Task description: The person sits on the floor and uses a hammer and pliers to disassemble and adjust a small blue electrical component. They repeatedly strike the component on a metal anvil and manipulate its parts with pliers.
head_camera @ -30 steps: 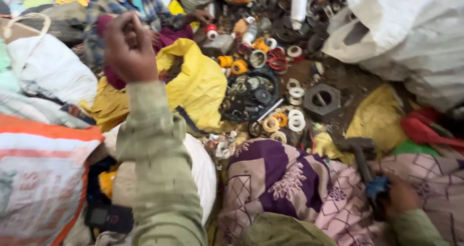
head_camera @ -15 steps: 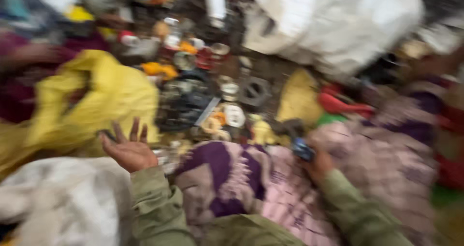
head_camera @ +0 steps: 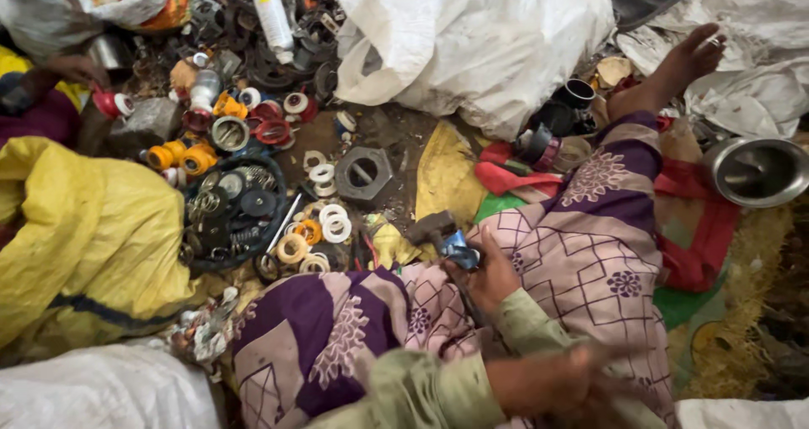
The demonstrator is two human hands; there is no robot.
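Gripping a hammer (head_camera: 438, 227) just below its head, the right hand (head_camera: 495, 279) rests on the purple patterned cloth (head_camera: 320, 336) that covers the lap. The fingers are clenched round the dark handle where a bit of blue wrap shows, and the block-shaped head points away from the body toward the heap of parts. Holding it so near the head probably gives short, controlled taps rather than full swings, and resting the hand on the thigh keeps the tool's weight off the wrist.

The right forearm, in an olive sleeve, runs back toward the body. The left hand (head_camera: 565, 385) lies low in the view, its arm crossing in front of the body from the left, and it is smeared by motion; whether it holds anything, I cannot tell.

Scrap is spread on the ground within arm's reach: a round black tray (head_camera: 190, 227) of gears, white plastic rings (head_camera: 335, 224) beside it, and a grey hexagonal nut (head_camera: 364, 176) beyond them. A yellow sack (head_camera: 76, 235) and a white sack (head_camera: 489, 41) flank the pile, apparently as sorting places. A steel bowl (head_camera: 758, 172) sits well apart at the right.
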